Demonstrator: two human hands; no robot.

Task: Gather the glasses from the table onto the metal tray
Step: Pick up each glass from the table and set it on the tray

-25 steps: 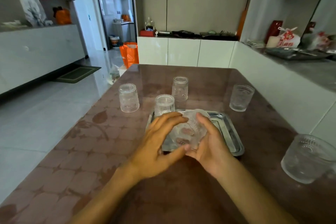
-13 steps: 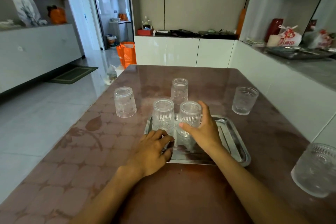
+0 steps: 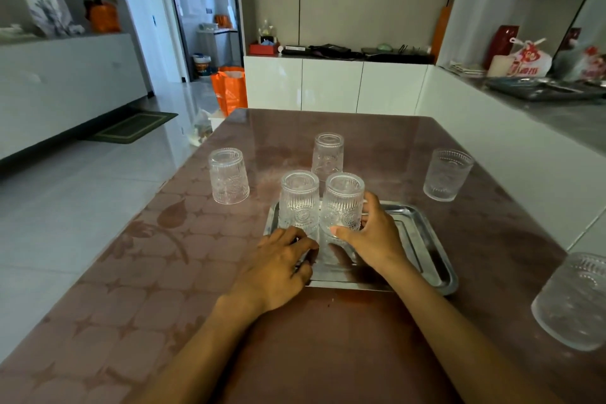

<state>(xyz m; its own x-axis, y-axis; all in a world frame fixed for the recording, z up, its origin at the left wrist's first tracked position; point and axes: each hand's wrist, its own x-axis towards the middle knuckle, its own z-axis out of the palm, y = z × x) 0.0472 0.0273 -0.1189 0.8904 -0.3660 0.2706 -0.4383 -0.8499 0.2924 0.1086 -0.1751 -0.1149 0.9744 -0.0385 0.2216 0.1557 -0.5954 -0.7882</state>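
Two clear patterned glasses stand upside down side by side at the far left of the metal tray (image 3: 423,239). My right hand (image 3: 373,236) wraps around the right-hand glass (image 3: 342,200), thumb in front and fingers behind. My left hand (image 3: 278,266) rests with curled fingers on the tray's near left rim, just below the left-hand glass (image 3: 299,198). On the table, an upturned glass (image 3: 228,175) stands to the left and another upturned glass (image 3: 328,154) behind the tray. An upright glass (image 3: 446,174) stands at the right. A further upright glass (image 3: 574,302) sits near the right edge.
The brown patterned table (image 3: 147,272) has its left edge over a white tiled floor. A white counter (image 3: 524,154) runs close along the table's right side. White cabinets stand beyond the far end, with an orange bag (image 3: 229,88) on the floor.
The glass held in both hands a second ago now stands upside down on the tray beside the first. My left hand has dropped to the tray's rim; my right hand stays on the glass.
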